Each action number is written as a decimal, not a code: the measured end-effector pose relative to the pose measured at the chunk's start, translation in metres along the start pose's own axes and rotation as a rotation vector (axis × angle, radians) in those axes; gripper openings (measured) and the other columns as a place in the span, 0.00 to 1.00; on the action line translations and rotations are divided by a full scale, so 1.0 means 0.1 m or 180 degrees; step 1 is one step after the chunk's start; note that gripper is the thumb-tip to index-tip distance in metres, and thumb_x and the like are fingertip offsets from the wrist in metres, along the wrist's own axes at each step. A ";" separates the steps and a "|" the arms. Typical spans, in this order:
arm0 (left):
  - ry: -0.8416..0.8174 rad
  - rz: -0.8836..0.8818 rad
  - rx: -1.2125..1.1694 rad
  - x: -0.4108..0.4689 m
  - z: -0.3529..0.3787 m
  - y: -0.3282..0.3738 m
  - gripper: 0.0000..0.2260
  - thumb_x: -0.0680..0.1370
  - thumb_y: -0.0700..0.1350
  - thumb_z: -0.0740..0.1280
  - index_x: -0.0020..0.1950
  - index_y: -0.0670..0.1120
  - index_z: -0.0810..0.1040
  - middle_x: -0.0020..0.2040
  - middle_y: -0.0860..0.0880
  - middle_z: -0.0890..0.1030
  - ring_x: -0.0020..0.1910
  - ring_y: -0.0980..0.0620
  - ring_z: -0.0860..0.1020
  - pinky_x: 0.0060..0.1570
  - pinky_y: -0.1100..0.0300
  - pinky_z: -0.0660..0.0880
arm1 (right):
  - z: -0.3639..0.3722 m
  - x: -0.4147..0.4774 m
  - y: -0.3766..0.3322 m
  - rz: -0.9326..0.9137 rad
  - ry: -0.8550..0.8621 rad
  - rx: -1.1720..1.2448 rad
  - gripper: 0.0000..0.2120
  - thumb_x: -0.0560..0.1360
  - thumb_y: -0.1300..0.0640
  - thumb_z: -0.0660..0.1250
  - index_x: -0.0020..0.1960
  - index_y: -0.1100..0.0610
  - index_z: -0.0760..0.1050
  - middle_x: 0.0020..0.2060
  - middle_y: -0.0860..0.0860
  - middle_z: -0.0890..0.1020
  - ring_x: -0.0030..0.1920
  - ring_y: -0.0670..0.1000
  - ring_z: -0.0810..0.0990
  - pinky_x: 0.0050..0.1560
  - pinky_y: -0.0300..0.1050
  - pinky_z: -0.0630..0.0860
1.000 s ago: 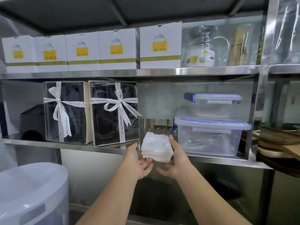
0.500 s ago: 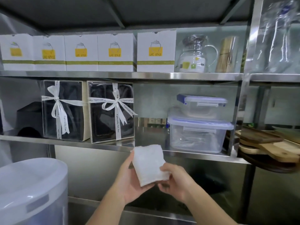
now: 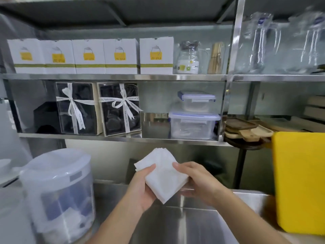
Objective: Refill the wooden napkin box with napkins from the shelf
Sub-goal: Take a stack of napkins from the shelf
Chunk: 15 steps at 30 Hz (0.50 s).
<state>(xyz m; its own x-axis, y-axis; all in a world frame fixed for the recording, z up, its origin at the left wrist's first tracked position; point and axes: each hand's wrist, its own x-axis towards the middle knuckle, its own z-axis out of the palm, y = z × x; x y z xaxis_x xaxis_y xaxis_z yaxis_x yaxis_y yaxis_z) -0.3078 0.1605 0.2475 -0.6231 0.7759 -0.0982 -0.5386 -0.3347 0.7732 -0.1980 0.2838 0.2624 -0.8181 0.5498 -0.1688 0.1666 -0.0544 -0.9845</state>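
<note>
A stack of white napkins (image 3: 162, 175) is held between both my hands, below the lower steel shelf (image 3: 123, 139) and above a steel sink. My left hand (image 3: 142, 191) cups the stack from the left and underneath, thumb on top. My right hand (image 3: 198, 182) grips its right side, thumb on the upper face. The stack is tilted, one corner pointing down. No wooden napkin box is in view.
A clear lidded plastic canister (image 3: 59, 192) stands at lower left. A yellow board (image 3: 299, 182) leans at right. The shelf holds two ribboned black gift boxes (image 3: 119, 110), stacked clear containers (image 3: 193, 125) and wooden trays (image 3: 246, 131). White boxes (image 3: 88, 57) line the upper shelf.
Both hands have drawn the napkin stack off the shelf and down toward me, over the sink. My view has tipped downward and the yellow board has come into sight.
</note>
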 end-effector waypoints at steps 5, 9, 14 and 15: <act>-0.0121 -0.0047 -0.0026 -0.63 0.40 -0.25 0.09 0.77 0.43 0.60 0.56 0.44 0.74 0.40 0.43 0.86 0.46 0.41 0.81 0.44 0.47 0.77 | -0.15 -0.65 0.01 0.0027 0.0236 0.0137 0.22 0.68 0.60 0.73 0.59 0.56 0.69 0.49 0.55 0.79 0.36 0.48 0.81 0.46 0.53 0.82; -0.0411 -0.0258 0.0096 -1.00 0.54 -0.47 0.17 0.77 0.51 0.59 0.61 0.45 0.75 0.55 0.39 0.82 0.55 0.38 0.79 0.53 0.44 0.74 | -0.41 -1.12 0.11 -0.0023 0.0448 -0.0011 0.19 0.67 0.65 0.71 0.57 0.57 0.72 0.48 0.55 0.80 0.46 0.55 0.80 0.48 0.56 0.80; -0.0430 -0.1064 0.0301 -1.37 0.52 -0.79 0.26 0.72 0.61 0.63 0.55 0.41 0.81 0.56 0.39 0.81 0.54 0.37 0.78 0.54 0.44 0.75 | -0.73 -1.69 0.37 -0.0119 0.0779 0.0476 0.19 0.68 0.66 0.72 0.57 0.59 0.72 0.52 0.58 0.79 0.51 0.58 0.80 0.42 0.50 0.80; -0.0443 -0.1173 0.0441 -1.44 0.53 -0.87 0.27 0.71 0.62 0.63 0.55 0.40 0.81 0.55 0.39 0.81 0.54 0.38 0.78 0.55 0.44 0.75 | -0.78 -1.77 0.46 -0.0109 0.0882 0.0602 0.18 0.68 0.66 0.72 0.56 0.59 0.73 0.51 0.58 0.81 0.50 0.58 0.81 0.41 0.48 0.80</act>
<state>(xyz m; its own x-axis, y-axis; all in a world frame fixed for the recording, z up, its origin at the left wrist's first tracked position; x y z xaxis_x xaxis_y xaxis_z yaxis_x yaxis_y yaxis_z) -0.1415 0.1064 0.2270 -0.3153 0.8984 -0.3057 -0.6240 0.0465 0.7801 -0.0025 0.2486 0.2508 -0.6365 0.7582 -0.1418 0.0154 -0.1713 -0.9851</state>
